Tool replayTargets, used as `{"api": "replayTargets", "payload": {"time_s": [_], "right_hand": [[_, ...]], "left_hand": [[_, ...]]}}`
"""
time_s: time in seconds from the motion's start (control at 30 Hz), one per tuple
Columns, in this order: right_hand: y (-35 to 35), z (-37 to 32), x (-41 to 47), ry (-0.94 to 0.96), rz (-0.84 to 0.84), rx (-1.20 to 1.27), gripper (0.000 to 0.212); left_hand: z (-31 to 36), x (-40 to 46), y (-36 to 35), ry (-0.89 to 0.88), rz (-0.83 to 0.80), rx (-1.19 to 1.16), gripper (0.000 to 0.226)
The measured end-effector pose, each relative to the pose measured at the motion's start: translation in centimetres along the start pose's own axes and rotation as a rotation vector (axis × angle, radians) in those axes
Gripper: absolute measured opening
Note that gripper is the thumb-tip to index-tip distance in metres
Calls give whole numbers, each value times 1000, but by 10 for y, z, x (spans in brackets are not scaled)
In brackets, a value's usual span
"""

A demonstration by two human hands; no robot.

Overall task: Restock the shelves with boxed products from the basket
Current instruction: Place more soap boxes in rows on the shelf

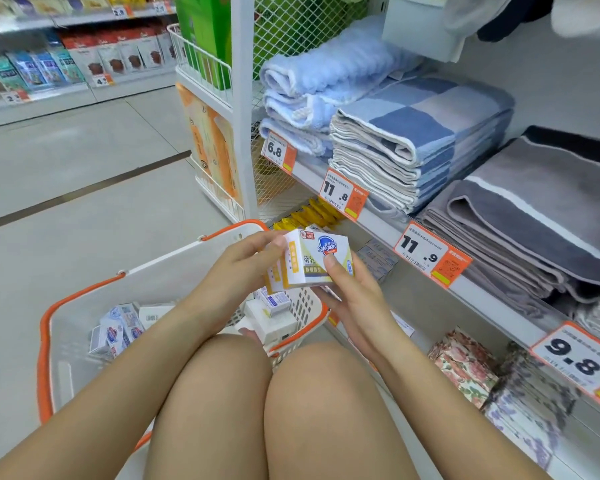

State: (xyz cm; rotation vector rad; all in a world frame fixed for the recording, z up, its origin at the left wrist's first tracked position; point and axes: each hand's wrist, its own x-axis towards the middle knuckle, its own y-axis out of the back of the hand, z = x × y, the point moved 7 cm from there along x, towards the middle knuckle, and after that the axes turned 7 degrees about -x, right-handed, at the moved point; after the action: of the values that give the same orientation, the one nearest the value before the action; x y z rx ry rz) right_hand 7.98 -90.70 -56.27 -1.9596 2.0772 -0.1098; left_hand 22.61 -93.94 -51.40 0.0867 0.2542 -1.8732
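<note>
Both hands meet on a small stack of soap boxes (309, 263) above the far corner of the basket. Our right hand (352, 299) cradles the stack from below, thumb pressed flat on the top box's face beside the blue shield logo. Our left hand (239, 268) curls its fingers against the stack's left end. We judge this two-handed hold serves to square the boxes up so that they travel as one block.

Beneath the hands, the white basket (187, 254) with orange rim sits on the floor against our knees, close enough to reach while crouched. More soap boxes (118, 329) lie loose in it, blue-printed at the left, white at the right, so plenty of restocking remains.

Just beyond the held stack, the lower shelf (423, 299) shows yellow packs (312, 211) and pale boxed goods (378, 258) in rows; that looks the likely destination. Above it, folded towels (413, 140) sit behind orange price tags (430, 254).
</note>
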Motion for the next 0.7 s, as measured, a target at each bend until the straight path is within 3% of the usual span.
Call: {"api": "replayTargets", "payload": {"time_s": [0.13, 0.27, 0.33, 0.43, 0.57, 0.7], "right_hand": [[1, 2, -2, 36, -15, -83, 53], [7, 3, -4, 74, -47, -209, 45], [19, -2, -4, 100, -28, -274, 63], [42, -7, -7, 116, -45, -438, 87], [65, 2, -10, -29, -303, -547, 82], [109, 32, -19, -197, -321, -574, 77]], "left_hand": [[6, -2, -20, -43, -92, 200, 32], [9, 6, -12, -67, -7, 347, 47], [12, 8, -16, -100, -53, 482, 53], [12, 7, -36, -115, -232, 620, 51], [-4, 17, -74, -39, -500, 710, 55], [-43, 36, -117, 70, -660, 708, 50]]}}
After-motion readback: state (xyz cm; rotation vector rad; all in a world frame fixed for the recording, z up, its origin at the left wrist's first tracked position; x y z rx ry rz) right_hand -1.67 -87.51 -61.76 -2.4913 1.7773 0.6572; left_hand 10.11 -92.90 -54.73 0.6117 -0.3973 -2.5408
